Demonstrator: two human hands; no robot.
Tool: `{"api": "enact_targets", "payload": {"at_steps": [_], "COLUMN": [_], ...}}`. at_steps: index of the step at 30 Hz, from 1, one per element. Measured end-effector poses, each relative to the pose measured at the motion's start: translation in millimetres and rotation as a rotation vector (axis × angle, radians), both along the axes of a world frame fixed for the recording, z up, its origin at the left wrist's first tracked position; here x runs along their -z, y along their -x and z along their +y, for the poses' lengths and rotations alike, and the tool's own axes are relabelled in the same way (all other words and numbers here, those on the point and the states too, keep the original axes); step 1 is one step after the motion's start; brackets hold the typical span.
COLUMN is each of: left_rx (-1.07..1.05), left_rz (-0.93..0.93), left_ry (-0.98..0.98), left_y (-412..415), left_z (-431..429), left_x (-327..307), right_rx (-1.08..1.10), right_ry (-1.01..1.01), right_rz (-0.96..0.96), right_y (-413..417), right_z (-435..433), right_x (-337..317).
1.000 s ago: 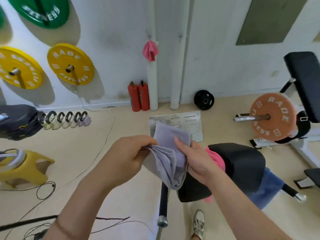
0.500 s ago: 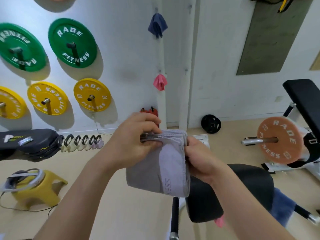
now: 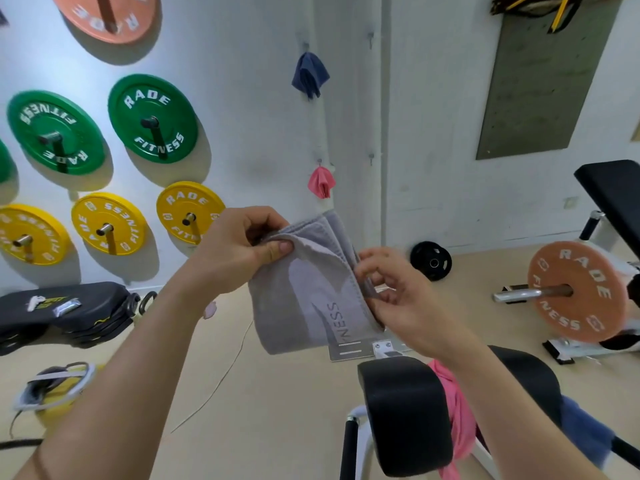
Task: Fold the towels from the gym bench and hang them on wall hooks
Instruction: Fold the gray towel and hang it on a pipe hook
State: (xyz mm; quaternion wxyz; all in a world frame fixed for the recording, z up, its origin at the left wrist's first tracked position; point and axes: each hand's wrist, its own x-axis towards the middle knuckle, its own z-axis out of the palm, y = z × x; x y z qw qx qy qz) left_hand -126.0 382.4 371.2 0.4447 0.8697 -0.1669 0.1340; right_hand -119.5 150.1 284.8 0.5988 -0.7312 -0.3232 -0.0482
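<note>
Grey towel folded, held aloft; pink towel, blue towel draped over bench; navy cloth, pink cloth on hooks.

Only "NESS" showed on the folded grey terry towel; its fold hid the rest. The right hand was blurred. Below it, the black padded surface half hid a pink cloth towel.

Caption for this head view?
A folded grey towel gripped by left hand and right hand; blue towel and pink towel hang behind.
</note>
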Motion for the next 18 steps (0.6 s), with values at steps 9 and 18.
{"api": "enact_targets", "payload": {"at_steps": [9, 18], "left_rx": [-0.115, -0.116], "left_rz": [-0.07, -0.039], "left_ry": [0.05, -0.145], "left_y": [-36.6, -91.0], "left_z": [21.9, 102.0], "left_x": [-8.7, 17.1], "right_rx": [-0.146, 0.247], "right_ry": [0.37, 0.467], "right_rz": [0.157, 0.155], "right_y": [-25.4, -74.1], "right_z": [11.9, 99.3], "right_x": [-12.4, -5.6]}}
